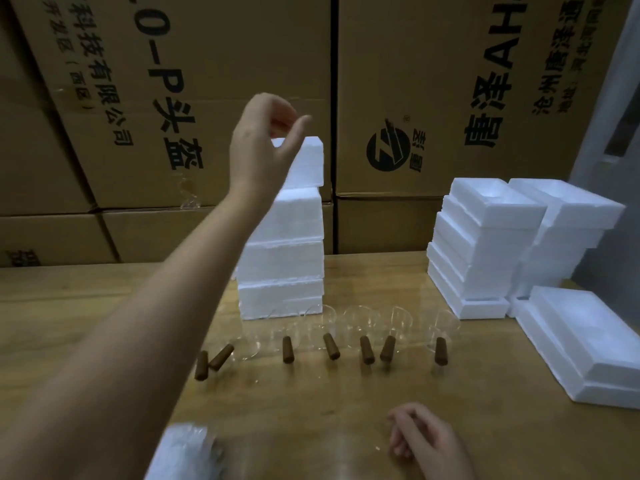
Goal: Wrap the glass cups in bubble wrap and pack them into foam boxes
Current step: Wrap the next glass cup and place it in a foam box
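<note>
A left hand is hovering at 12 o'clock over a stack of white foam boxes, fingers loosely curled, gripping nothing. The right hand is resting at 5 o'clock on the wooden surface, fingers relaxed. Clear glass cups with brown handles are standing in a central row; a bubble-wrapped bundle is lying at 7 o'clock.

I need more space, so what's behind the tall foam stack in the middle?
Behind the foam stack stand printed cardboard cartons, along the table's back edge. The stack itself hides anything directly behind it.
</note>
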Available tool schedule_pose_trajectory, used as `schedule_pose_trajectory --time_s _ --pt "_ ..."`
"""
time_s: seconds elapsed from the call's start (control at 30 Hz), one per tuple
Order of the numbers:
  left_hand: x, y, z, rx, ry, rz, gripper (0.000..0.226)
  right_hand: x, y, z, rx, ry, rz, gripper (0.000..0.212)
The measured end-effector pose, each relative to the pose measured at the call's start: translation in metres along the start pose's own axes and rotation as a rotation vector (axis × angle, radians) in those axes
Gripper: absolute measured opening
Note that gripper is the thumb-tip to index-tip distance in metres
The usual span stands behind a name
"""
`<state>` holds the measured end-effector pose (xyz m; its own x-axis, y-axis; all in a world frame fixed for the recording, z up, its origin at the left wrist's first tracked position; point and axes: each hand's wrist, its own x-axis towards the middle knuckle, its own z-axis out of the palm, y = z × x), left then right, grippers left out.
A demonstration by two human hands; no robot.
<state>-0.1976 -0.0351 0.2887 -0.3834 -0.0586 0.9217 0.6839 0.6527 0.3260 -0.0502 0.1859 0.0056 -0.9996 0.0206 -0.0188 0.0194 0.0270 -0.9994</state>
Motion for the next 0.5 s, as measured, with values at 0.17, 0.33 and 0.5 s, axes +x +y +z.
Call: schedule_pose_trajectory --time_s 0.17,0.33,0.5 --pt "-0.087 0.086 -0.020 -0.268 -0.006 -0.025 0.031 -0.004 0.003 0.000 -0.045 -0.033 -0.055 0.020" --pt "-0.229 0.120 -0.014 -0.312 -0.189 -0.221 0.040 -0.009 0.005 0.003 -0.076 -0.015 -0.112 0.023" --pt "-0.341 0.103 -0.009 -0.323 -0.558 -0.630 0.036 -0.008 0.007 0.006 -0.088 -0.017 -0.128 0.019"
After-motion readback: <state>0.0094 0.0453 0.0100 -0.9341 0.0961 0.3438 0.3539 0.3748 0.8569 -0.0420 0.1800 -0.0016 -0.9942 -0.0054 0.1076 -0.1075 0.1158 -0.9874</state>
